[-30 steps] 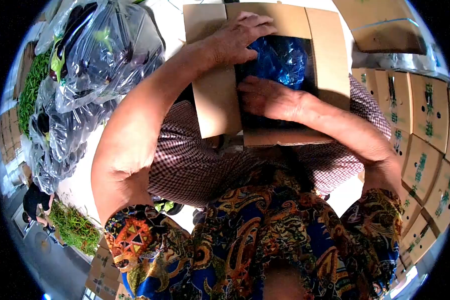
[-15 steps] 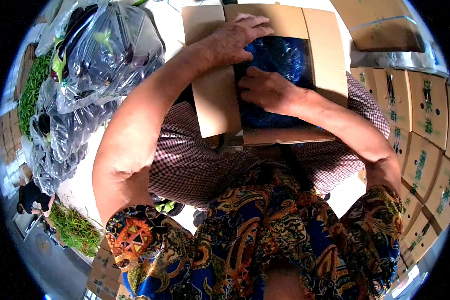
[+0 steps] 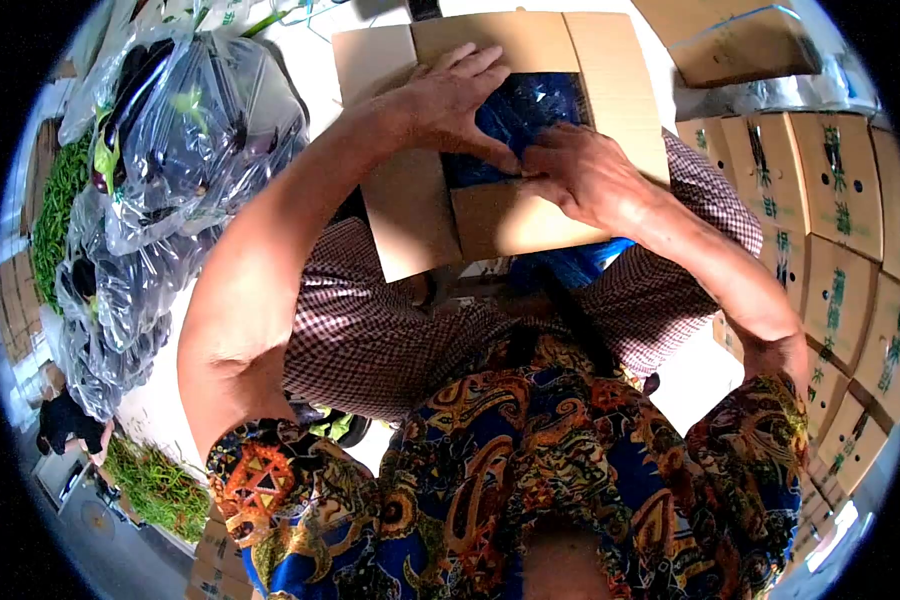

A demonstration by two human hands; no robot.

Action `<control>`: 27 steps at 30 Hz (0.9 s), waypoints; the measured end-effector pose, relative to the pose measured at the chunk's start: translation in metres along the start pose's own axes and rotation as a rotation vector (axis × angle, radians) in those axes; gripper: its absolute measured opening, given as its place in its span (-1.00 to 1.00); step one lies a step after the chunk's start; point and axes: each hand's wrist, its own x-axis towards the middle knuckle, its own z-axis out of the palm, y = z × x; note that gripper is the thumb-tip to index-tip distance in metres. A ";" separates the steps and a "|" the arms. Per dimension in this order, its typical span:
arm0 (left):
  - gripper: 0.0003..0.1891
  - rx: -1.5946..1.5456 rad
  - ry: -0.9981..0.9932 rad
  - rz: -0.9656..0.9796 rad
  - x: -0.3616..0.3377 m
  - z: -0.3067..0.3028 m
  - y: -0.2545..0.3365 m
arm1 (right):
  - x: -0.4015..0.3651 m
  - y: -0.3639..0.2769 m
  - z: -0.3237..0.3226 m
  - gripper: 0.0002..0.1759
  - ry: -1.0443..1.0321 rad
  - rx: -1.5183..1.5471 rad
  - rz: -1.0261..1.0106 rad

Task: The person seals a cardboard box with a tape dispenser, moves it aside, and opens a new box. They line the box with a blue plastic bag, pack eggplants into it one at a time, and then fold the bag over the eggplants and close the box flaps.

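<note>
A cardboard box (image 3: 618,95) stands between my knees, with dark blue plastic film (image 3: 515,105) showing in its opening. My left hand (image 3: 455,105) lies open across the far left of the opening, fingers spread over the far flap (image 3: 530,38) and thumb stretched over the film. My right hand (image 3: 590,180) is closed, its curled fingers pressed together at the film, beside the inner edge of the near flap (image 3: 510,220). What those fingers hold, if anything, is hidden. The near flap is folded inward. More blue plastic (image 3: 570,268) shows below the box's near side.
Clear plastic bags of eggplants (image 3: 205,120) lie at the left, beside heaps of green peppers (image 3: 155,490). Stacked cartons (image 3: 838,190) line the right side, and another carton (image 3: 735,45) stands at the far right. A person in dark clothing (image 3: 65,425) is at the far left.
The near flap has folded inward over part of the blue film. My right hand has moved right and now lies by that flap. My left hand has shifted left, its thumb stretched toward the right hand.
</note>
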 end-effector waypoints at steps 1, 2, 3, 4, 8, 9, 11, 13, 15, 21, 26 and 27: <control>0.12 0.032 -0.041 -0.027 -0.002 -0.001 0.004 | -0.001 0.004 0.004 -0.68 0.036 0.021 0.024; 0.20 0.033 -0.065 -0.032 -0.003 0.004 0.005 | -0.001 0.007 0.003 -0.57 -0.016 -0.031 0.143; 0.21 0.059 -0.052 -0.067 -0.005 0.008 0.011 | -0.002 0.009 0.005 -0.54 0.024 -0.055 0.165; 0.23 0.086 -0.037 -0.102 -0.009 0.009 0.024 | -0.003 0.011 0.008 -0.50 0.064 -0.081 0.187; 0.27 0.042 0.069 -0.118 -0.013 0.024 0.029 | -0.010 0.011 0.003 -0.23 0.235 -0.301 0.273; 0.27 0.014 0.074 -0.124 -0.012 0.024 0.029 | -0.015 0.018 -0.001 -0.17 0.320 -0.395 0.265; 0.28 0.009 0.087 -0.128 -0.012 0.025 0.028 | -0.031 0.045 -0.018 -0.04 0.432 -0.709 0.486; 0.28 0.026 0.095 -0.117 -0.013 0.029 0.025 | -0.048 0.069 -0.038 -0.13 0.174 -0.019 0.973; 0.29 0.069 0.102 -0.091 -0.010 0.031 0.020 | -0.074 0.089 -0.015 -0.25 0.269 0.365 0.787; 0.25 0.128 0.021 -0.113 -0.007 0.026 0.019 | -0.022 -0.031 0.010 0.17 -0.107 -0.256 0.443; -0.12 0.019 0.265 -0.169 -0.011 -0.010 -0.014 | -0.051 -0.009 0.022 0.34 0.058 -0.077 0.146; -0.18 0.076 0.298 -0.426 -0.014 -0.038 -0.005 | -0.054 -0.008 0.022 0.34 0.026 -0.121 0.130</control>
